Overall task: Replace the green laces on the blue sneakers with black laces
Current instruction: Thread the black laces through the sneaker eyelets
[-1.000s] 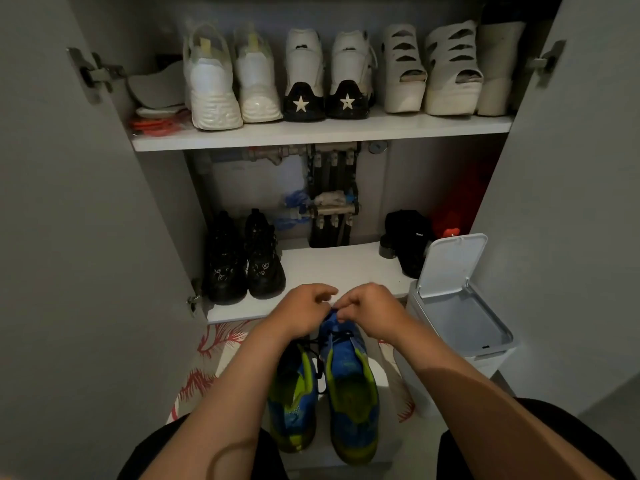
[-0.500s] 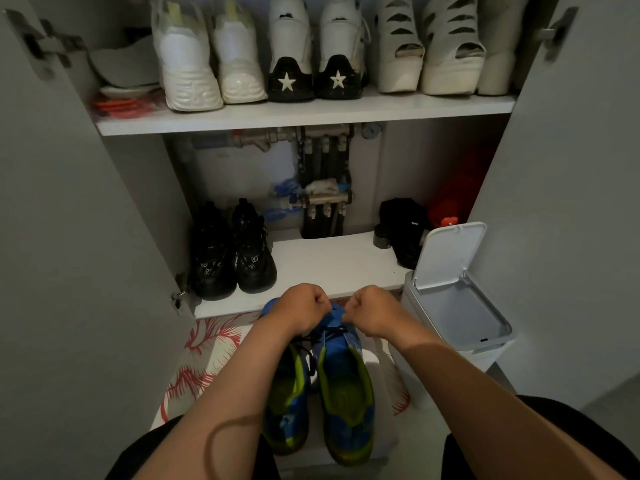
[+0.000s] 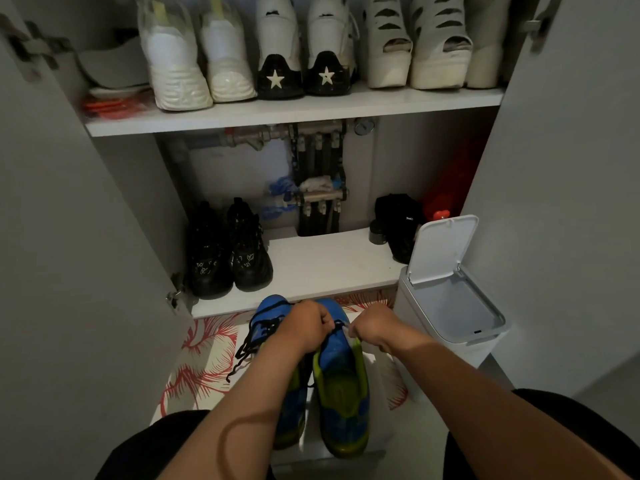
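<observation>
The blue sneakers stand side by side at 6 o'clock, toes toward the cabinet shelf at 12. Black laces already thread the left sneaker, their ends trailing toward 9. Over the right sneaker, the left hand and right hand each pinch a dark strand, fingers curled. This looks like final tightening, and crossing and knotting the ends comes next. An open bin sits at 3.

left hand, right hand, side by side, pinching black lace
</observation>
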`<action>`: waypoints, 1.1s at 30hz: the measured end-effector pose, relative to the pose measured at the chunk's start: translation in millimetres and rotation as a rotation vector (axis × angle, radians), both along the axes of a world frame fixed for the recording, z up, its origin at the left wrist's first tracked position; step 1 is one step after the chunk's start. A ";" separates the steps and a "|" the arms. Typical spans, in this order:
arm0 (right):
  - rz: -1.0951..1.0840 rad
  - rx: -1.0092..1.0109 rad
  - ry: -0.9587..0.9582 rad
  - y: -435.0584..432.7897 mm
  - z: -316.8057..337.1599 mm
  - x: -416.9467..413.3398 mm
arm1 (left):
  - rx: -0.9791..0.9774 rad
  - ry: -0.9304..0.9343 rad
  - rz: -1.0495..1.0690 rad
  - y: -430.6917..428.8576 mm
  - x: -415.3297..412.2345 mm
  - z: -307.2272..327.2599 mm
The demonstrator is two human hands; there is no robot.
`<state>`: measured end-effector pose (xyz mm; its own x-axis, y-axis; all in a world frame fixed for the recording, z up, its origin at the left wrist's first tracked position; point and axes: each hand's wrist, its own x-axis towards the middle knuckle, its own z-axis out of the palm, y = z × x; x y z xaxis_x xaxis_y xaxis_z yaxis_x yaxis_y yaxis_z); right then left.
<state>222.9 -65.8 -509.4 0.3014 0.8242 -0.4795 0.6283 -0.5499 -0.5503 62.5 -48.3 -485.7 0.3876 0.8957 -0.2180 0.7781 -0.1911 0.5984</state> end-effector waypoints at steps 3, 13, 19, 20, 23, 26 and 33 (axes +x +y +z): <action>-0.069 -0.013 0.082 -1.5 -2.7 2.9 | 0.013 -0.041 0.073 -3.4 3.9 -5.3; -0.057 0.018 0.172 -2.3 -8.3 10.0 | -0.007 -0.018 0.153 -12.4 16.8 -15.0; -0.039 0.019 0.138 0.3 -8.4 8.1 | 0.025 0.021 0.179 -18.0 19.7 -14.5; -0.039 0.020 0.131 0.6 -8.4 7.4 | 0.023 0.038 0.173 -18.4 20.5 -14.4; -0.048 0.027 0.119 0.4 -7.1 6.0 | 0.036 0.109 0.125 -19.7 22.5 -12.6; -0.036 0.010 0.164 -1.6 -5.3 7.6 | 0.032 0.143 0.104 -19.2 24.0 -12.6; 0.073 0.081 0.268 -16.8 -3.3 11.4 | 0.053 0.169 0.035 -14.9 23.6 -15.5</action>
<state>234.2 -82.6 -512.8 0.1113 0.8777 -0.4661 0.4907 -0.4564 -0.7423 86.2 -63.3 -501.1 0.3179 0.9199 -0.2296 0.8733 -0.1899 0.4486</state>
